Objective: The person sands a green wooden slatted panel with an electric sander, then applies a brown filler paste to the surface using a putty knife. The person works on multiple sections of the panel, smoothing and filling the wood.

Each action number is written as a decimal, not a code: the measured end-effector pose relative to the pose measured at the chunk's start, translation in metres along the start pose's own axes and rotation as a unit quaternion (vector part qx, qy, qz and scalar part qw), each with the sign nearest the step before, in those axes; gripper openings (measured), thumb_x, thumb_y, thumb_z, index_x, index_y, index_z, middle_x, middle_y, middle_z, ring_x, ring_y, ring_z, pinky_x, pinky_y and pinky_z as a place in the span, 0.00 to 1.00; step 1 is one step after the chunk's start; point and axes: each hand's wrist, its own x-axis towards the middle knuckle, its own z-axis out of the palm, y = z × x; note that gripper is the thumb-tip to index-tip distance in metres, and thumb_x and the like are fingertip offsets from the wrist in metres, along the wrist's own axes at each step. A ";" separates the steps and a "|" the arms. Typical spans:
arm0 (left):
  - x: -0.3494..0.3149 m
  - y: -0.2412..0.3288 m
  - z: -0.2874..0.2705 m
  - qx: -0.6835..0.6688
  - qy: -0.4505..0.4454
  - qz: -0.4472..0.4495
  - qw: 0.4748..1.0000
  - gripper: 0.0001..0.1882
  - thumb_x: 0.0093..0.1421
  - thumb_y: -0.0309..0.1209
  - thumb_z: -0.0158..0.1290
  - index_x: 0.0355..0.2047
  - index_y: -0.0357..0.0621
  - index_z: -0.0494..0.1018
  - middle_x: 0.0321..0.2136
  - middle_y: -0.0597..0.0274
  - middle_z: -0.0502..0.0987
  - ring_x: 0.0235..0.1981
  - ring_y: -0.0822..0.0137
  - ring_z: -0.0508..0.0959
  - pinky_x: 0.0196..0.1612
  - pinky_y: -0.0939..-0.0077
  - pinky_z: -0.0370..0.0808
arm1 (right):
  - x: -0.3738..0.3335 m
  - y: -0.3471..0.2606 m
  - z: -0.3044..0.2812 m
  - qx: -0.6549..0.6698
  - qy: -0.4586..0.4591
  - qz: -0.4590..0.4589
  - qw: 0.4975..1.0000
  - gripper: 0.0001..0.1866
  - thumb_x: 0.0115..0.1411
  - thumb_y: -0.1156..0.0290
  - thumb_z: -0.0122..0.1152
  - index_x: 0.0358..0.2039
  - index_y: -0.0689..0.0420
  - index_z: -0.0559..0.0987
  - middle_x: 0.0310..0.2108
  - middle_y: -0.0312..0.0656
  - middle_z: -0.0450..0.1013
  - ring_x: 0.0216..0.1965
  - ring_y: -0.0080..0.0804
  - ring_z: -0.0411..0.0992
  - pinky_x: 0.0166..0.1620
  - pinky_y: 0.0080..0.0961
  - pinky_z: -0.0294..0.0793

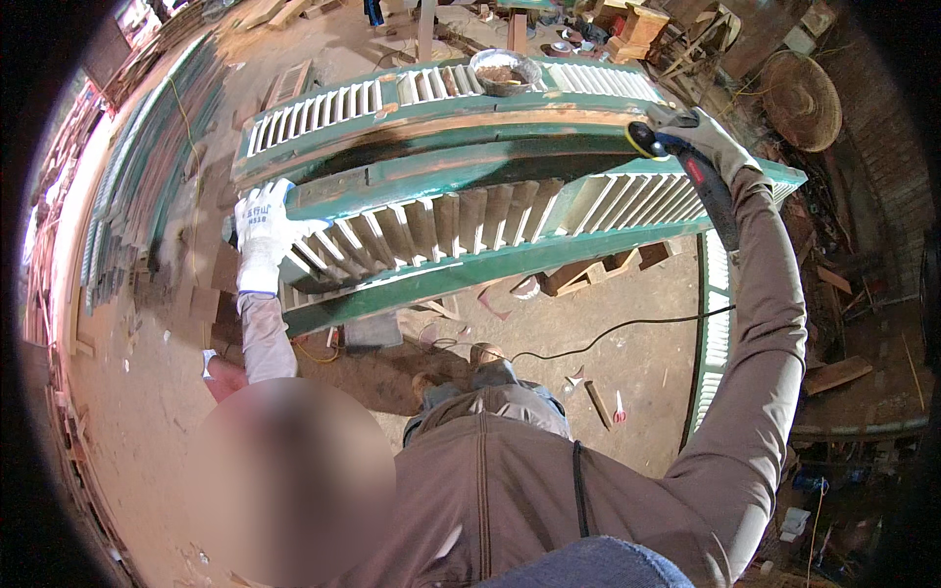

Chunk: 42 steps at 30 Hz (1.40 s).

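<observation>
Green louvred shutter point(470, 196) lies flat across the workspace, paint partly stripped to bare wood. Left hand point(263, 230), white-gloved, is clamped on its near-left corner. Right hand point(716, 147) is closed around an angle grinder point(676, 157), disc on the shutter's far-right rail. Metal bowl point(505, 71) rests on the far slats.

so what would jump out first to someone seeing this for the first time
Most likely the long green louvered shutter stretched across the middle, its paint worn to bare wood in patches. At its right end the right hand presses a corded sander against the frame, while the white-gloved left hand steadies the left end. A metal bowl sits on top.
</observation>
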 end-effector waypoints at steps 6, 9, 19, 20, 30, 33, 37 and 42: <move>0.001 0.003 0.001 -0.023 -0.015 0.002 1.000 0.45 0.40 0.60 0.71 0.54 0.50 0.74 0.51 0.53 0.79 0.58 0.53 0.74 0.61 0.51 0.64 | 0.026 -0.022 0.056 -0.070 -0.028 -0.106 0.992 0.41 0.44 0.54 0.84 0.51 0.67 0.75 0.44 0.42 0.77 0.44 0.28 0.75 0.51 0.24 0.75; -0.004 0.001 -0.001 -0.019 -0.005 0.002 1.000 0.44 0.40 0.59 0.71 0.55 0.50 0.74 0.51 0.54 0.79 0.57 0.53 0.74 0.61 0.52 0.64 | 0.015 -0.069 0.112 -0.023 -0.032 -0.181 0.983 0.40 0.41 0.46 0.83 0.47 0.63 0.81 0.40 0.44 0.81 0.41 0.32 0.78 0.49 0.28 0.78; -0.002 -0.004 0.013 -0.007 0.038 0.030 0.999 0.44 0.39 0.56 0.73 0.54 0.47 0.74 0.50 0.51 0.78 0.54 0.50 0.75 0.58 0.53 0.67 | -0.002 -0.113 0.139 -0.198 0.002 -0.234 0.952 0.54 0.40 0.36 0.77 0.57 0.66 0.74 0.50 0.59 0.77 0.52 0.51 0.77 0.57 0.35 0.74; -0.004 -0.002 0.006 -0.005 0.030 0.022 0.999 0.44 0.39 0.56 0.73 0.54 0.47 0.74 0.50 0.51 0.78 0.54 0.50 0.75 0.58 0.53 0.67 | -0.008 -0.107 0.127 -0.155 -0.016 -0.191 0.969 0.51 0.41 0.41 0.80 0.56 0.66 0.74 0.49 0.55 0.78 0.50 0.42 0.78 0.56 0.32 0.74; -0.004 -0.001 0.004 0.005 0.030 0.023 0.999 0.43 0.37 0.57 0.72 0.52 0.49 0.75 0.48 0.56 0.79 0.54 0.55 0.75 0.59 0.55 0.66 | 0.006 0.033 -0.028 -0.101 0.094 0.023 0.990 0.47 0.43 0.63 0.85 0.59 0.66 0.69 0.51 0.45 0.76 0.46 0.29 0.76 0.51 0.26 0.77; -0.010 -0.002 0.000 0.052 0.008 -0.003 0.999 0.48 0.40 0.62 0.69 0.58 0.49 0.73 0.56 0.51 0.75 0.59 0.50 0.72 0.64 0.52 0.62 | 0.013 0.041 -0.009 0.004 0.056 -0.045 0.997 0.33 0.47 0.63 0.84 0.47 0.61 0.74 0.40 0.38 0.75 0.38 0.24 0.73 0.44 0.23 0.74; -0.005 0.008 -0.019 0.047 -0.069 -0.044 0.996 0.47 0.42 0.65 0.66 0.60 0.56 0.72 0.58 0.49 0.74 0.62 0.49 0.70 0.65 0.51 0.61 | 0.000 0.012 0.023 0.015 0.011 -0.047 0.999 0.33 0.48 0.69 0.82 0.51 0.65 0.75 0.44 0.40 0.77 0.42 0.26 0.75 0.47 0.24 0.77; 0.003 -0.041 -0.021 -0.061 -0.121 -0.021 0.991 0.48 0.42 0.61 0.69 0.61 0.53 0.70 0.54 0.48 0.78 0.59 0.49 0.74 0.62 0.48 0.65 | 0.006 -0.014 0.053 0.019 -0.043 -0.085 0.995 0.30 0.52 0.68 0.80 0.51 0.63 0.76 0.41 0.41 0.80 0.38 0.27 0.78 0.45 0.25 0.78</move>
